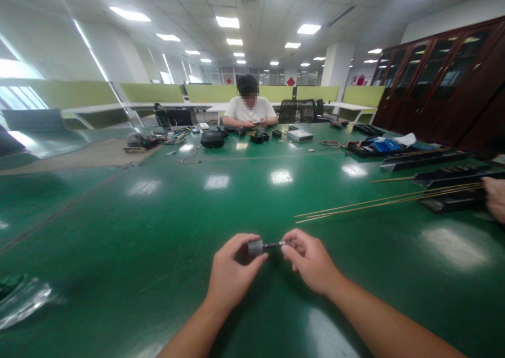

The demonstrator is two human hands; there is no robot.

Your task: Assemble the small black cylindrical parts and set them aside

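Although I Sat Far Off, the Grey Cylinder (pixel 255 248) Was Plain to See

When I looked through my head camera, the cylinder was held over the green counter (pixel 177 200), its dark shaft (pixel 271 245) pointing right. My left grip (pixel 229 274) pinched the cylinder between thumb and fingers. My right grip (pixel 311 260) pinched the shaft's far end, thumb against curled fingers (the fingertips hid exactly what sat there). Just beyond, thin brass-coloured rods (pixel 355 204) reached in from the right, where another person's hand (pixel 496 197) was near their far ends and some black channel pieces (pixel 437 204) lay.

Across the counter, well apart from my grips, a seated person (pixel 252 110) in a white shirt held a small object (pixel 257 122) that I could not make out. A black pouch (pixel 213 138) and a pale box (pixel 300 136) lay on that side too. Crumpled clear plastic (pixel 29 302) showed at my lower left.
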